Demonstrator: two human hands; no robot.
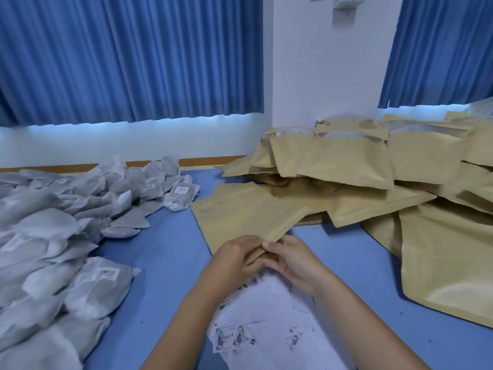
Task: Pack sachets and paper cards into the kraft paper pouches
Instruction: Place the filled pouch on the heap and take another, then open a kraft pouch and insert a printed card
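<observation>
Above the paper cards [266, 324] at bottom centre, your left hand [234, 260] and right hand [296, 260] both pinch the near edge of a flat kraft pouch [240, 214] at mid-frame, apparently opening it; next, spread its mouth, then reach left for a sachet [98, 287].

Blue curtains [128, 57]; white wall [325, 76]; blue table [170, 236]

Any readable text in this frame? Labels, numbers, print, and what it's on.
No text here can be read.
Sachet labels: barcode-like dark print, too blurred to read.
Paper cards: pictures and dark marks, too blurred to read.
Kraft pouch pinched by left hand and right hand: no print visible.
</observation>
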